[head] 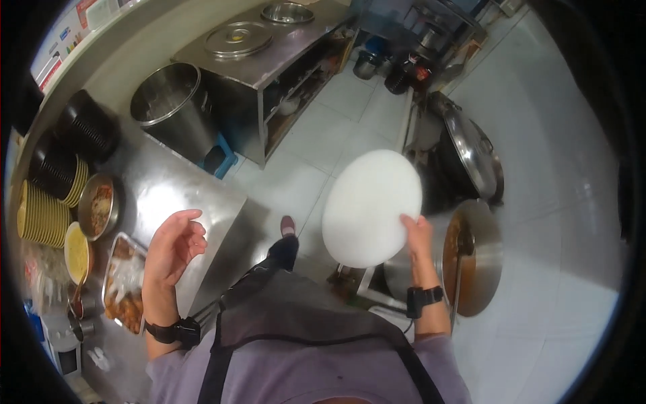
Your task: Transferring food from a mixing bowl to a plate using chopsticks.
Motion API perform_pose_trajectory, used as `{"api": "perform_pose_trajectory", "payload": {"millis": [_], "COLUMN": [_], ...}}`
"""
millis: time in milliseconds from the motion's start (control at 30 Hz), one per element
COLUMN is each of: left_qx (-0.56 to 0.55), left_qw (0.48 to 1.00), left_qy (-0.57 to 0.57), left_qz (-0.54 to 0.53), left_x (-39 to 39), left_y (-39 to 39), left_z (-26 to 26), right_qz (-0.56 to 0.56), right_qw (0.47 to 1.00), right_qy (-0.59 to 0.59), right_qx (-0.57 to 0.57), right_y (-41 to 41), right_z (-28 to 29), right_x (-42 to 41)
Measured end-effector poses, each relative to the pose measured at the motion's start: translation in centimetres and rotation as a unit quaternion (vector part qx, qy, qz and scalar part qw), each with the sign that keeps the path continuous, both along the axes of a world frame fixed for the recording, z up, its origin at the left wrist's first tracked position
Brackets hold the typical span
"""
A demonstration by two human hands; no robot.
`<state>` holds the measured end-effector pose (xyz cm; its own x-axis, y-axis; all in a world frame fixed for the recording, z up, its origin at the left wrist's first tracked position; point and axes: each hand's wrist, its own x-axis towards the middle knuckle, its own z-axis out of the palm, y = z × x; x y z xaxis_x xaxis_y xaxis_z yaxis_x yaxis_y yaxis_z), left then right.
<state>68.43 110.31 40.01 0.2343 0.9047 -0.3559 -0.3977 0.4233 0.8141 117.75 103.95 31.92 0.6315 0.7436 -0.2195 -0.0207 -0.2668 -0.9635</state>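
Note:
A round white board (pixel 371 207), which looks like a plastic chopping board, hangs over the floor in front of me. My right hand (pixel 419 235) grips it by its right edge, with the thumb on the near face. Nothing is in my left hand (pixel 176 242), which is raised above the steel worktop (pixel 161 197) with its fingers loosely curled and apart. Beneath that wrist lies a metal tray (pixel 123 283) of browned food, with a crumpled clear plastic piece on it. My left forearm hides part of the tray.
On my right stand a large pot (pixel 474 257) of orange-brown liquid with a ladle in it and a lidded wok (pixel 472 154). At left are stacked yellow-rimmed bowls (pixel 45 214), a metal bowl of seasoning (pixel 98 207) and a yellow-filled bowl (pixel 78 252). A tall steel pot (pixel 171 106) stands beyond the worktop.

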Motion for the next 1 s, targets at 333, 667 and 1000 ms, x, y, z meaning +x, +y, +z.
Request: {"api": "perform_pose_trajectory", "payload": {"millis": [333, 667, 1000], "left_qx": [-0.014, -0.066, -0.331], "left_qw": [0.997, 0.997, 0.915], "left_qy": [-0.067, -0.008, 0.206], "left_qz": [0.029, -0.029, 0.106], "left_x": [16.1, 35.0, 36.3], "left_y": [24.5, 46.2, 44.7], "left_z": [1.0, -3.5, -28.9], "right_qz": [-0.029, -0.02, 0.218], "right_qw": [0.997, 0.996, 0.931], "right_qy": [0.069, 0.049, -0.281], "right_qx": [0.005, 0.069, 0.084], "right_y": [22.6, 46.4, 79.7], "right_z": [4.9, 7.4, 16.3], "right_x": [15.2, 34.0, 44.2]}}
